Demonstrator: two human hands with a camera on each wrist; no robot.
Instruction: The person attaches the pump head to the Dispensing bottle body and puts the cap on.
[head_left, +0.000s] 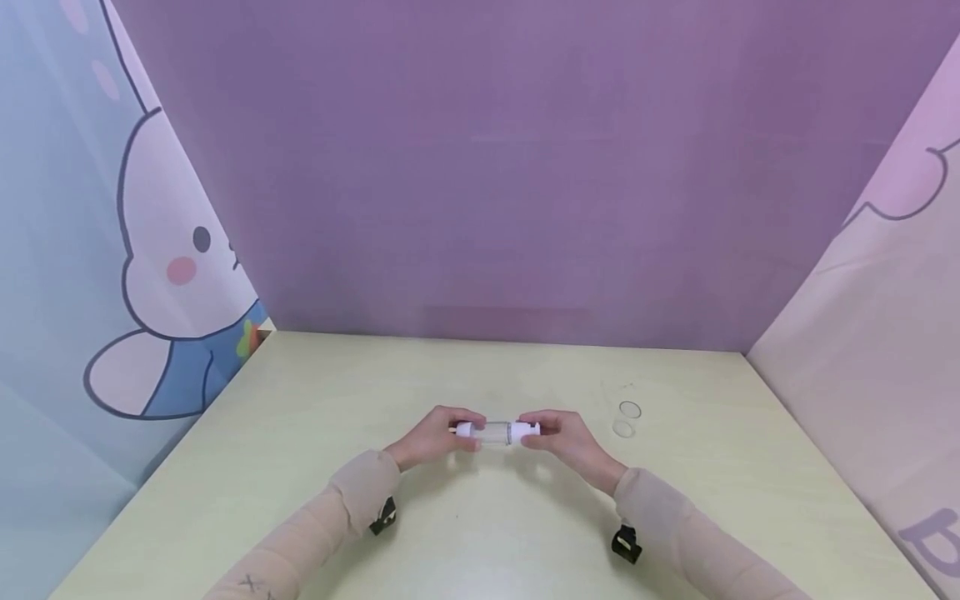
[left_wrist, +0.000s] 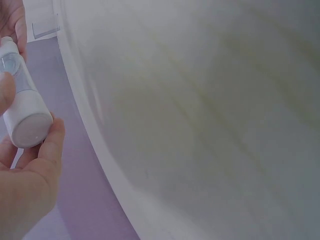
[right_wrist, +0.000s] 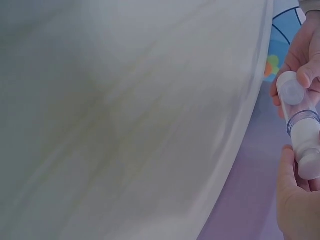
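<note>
A small clear pump bottle (head_left: pixel 492 432) with white ends lies sideways between both hands, held above the table. My left hand (head_left: pixel 441 436) grips its white base (left_wrist: pixel 31 122), thumb on one side and fingers on the other. At the opposite end, my right hand (head_left: pixel 567 443) pinches the white pump head (right_wrist: pixel 309 161). Between them the transparent middle shows, with a ringed collar beside the white pump part. Right of the right hand, a clear cylindrical cap (head_left: pixel 626 420) lies on the table, apart from the bottle.
The pale yellow table (head_left: pixel 480 533) reaches back to a purple panel (head_left: pixel 510 183). Printed cloth walls stand on the left (head_left: pixel 60 275) and right (head_left: pixel 877 333). Each wrist wears a black camera mount, seen below the left sleeve (head_left: pixel 384 516) and right sleeve (head_left: pixel 626 543).
</note>
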